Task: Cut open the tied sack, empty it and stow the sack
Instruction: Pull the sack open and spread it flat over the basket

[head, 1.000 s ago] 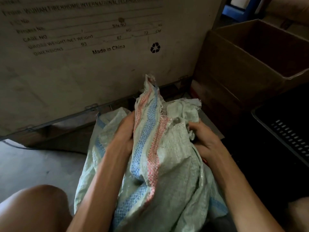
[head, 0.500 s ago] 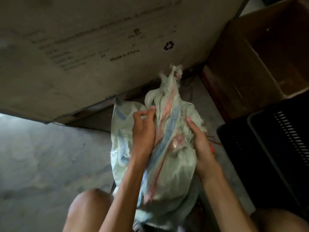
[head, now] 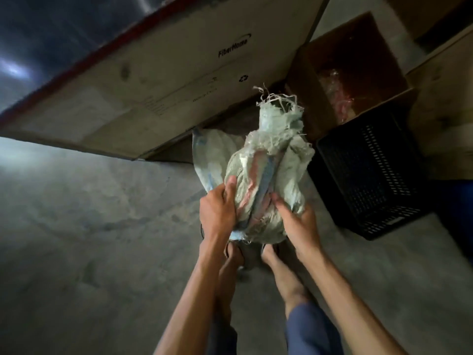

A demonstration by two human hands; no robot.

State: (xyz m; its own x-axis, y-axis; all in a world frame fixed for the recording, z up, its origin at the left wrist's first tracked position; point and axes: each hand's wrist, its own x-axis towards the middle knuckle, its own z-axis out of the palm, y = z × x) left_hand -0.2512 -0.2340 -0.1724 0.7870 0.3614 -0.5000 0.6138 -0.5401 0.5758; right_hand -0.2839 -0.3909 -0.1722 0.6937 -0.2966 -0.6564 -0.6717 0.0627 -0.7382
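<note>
A pale green woven sack (head: 266,180) with a blue and a red stripe is bunched into a bundle and lifted above the concrete floor. Its frayed end (head: 277,108) points away from me. My left hand (head: 217,208) grips the bundle's left side with curled fingers. My right hand (head: 294,221) grips its lower right side, fingers dug into the fabric. A second flat piece of sack (head: 204,155) lies on the floor behind the bundle.
A large printed crate (head: 166,80) stands ahead to the left. An open cardboard box (head: 353,70) with plastic scraps sits at the right rear, a black slotted plastic crate (head: 371,175) in front of it. My feet (head: 253,254) are below the bundle.
The view has risen from a crouch to standing. The sack has been gathered tighter and lifted off the floor; both hands have slid down toward its near end.
</note>
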